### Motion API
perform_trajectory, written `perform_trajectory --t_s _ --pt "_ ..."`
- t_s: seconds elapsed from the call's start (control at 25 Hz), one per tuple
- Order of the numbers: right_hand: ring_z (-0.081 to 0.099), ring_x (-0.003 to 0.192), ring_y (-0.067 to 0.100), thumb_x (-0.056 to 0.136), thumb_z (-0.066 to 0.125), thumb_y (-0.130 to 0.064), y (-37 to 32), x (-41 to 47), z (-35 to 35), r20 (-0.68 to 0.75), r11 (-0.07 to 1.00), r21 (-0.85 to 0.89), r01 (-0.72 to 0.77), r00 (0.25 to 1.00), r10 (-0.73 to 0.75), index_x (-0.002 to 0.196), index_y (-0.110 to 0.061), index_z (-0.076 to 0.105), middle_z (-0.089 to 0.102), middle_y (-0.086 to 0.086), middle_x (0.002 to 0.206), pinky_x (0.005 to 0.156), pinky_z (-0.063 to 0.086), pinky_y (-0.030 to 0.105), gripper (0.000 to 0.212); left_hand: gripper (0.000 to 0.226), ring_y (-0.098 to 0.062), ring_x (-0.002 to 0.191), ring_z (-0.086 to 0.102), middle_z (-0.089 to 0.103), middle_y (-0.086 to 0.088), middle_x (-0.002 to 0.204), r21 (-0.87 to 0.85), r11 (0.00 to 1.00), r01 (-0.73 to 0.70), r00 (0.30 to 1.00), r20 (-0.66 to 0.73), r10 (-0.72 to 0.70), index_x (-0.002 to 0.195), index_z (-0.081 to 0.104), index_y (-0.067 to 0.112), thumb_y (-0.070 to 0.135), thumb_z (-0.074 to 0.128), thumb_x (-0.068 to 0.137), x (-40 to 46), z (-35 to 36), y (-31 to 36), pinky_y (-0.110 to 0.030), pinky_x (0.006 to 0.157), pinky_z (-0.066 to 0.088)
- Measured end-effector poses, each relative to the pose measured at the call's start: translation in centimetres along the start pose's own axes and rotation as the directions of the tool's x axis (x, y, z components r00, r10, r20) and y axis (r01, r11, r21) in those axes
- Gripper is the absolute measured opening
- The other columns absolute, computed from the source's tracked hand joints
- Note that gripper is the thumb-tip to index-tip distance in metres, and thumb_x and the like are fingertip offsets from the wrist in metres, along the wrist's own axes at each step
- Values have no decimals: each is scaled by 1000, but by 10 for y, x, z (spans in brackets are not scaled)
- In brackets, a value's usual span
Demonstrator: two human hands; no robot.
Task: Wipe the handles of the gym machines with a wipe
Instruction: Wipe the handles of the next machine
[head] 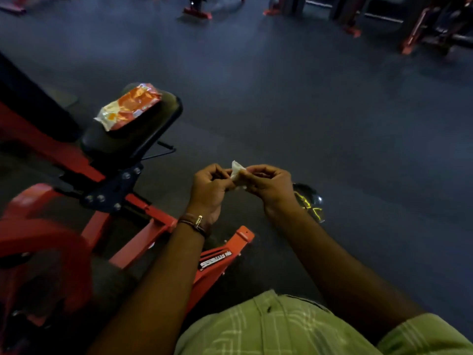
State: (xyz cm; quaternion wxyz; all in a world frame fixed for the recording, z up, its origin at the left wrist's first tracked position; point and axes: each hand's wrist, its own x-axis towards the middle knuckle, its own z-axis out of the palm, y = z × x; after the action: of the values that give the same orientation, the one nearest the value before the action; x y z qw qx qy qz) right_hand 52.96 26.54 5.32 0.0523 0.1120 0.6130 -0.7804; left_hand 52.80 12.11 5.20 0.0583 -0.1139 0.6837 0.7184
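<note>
Green shirt [294, 326]; hands pinch small crumpled white wipe [236, 171].

seat pad [153, 129]: black, tilted | on it: orange-white wipe packet [129, 106] | floor [307, 111]: dark

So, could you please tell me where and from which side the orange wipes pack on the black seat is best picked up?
Judging by its pose, grip the orange wipes pack across its narrow width near the middle, coming from above. It lies flat on the black seat pad with its top face clear. Both hands, left hand and right hand, currently pinch a wipe.
</note>
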Motion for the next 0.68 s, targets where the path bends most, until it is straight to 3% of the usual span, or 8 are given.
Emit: perform_trajectory --t_s 0.24,0.36,0.52,0.68 --pt "74 87 28 85 75 -3 -52 66 -96 -35 983 -139 122 991 -128 89 -3 74 76 14 88 77 62 42 4 46 -13 81 63 66 -4 90 -68 997 40 987 157 -29 103 63 13 -25 46 83 52 111 20 -29 76 52" --pt "74 89 26 87 74 -4 -64 100 -111 -15 969 -179 168 985 -174 88 -6 74 75 11 89 81 61 43 2 28 -15 84 63 68 -3 88 -146 984 103 971 230 -68 102 63 8 -13 48 91 79 134 30 -28 78 51" --pt "73 90 24 86 73 0 -76 145 -105 12 973 -153 173 985 -173 88 -7 72 73 10 90 80 61 36 8 15 -18 84 64 67 -5 88 -208 973 95 985 161 -62 100 61 8 -3 52 95 122 143 45 -31 79 52" --pt "72 97 25 84 69 10 -92 221 -102 28 994 -10 110 994 -110 98 -3 69 70 13 99 84 60 37 19 34 -19 84 64 66 -7 91 -165 982 92 988 142 -68 103 61 10 -16 45 88 186 145 54 -35 79 52"
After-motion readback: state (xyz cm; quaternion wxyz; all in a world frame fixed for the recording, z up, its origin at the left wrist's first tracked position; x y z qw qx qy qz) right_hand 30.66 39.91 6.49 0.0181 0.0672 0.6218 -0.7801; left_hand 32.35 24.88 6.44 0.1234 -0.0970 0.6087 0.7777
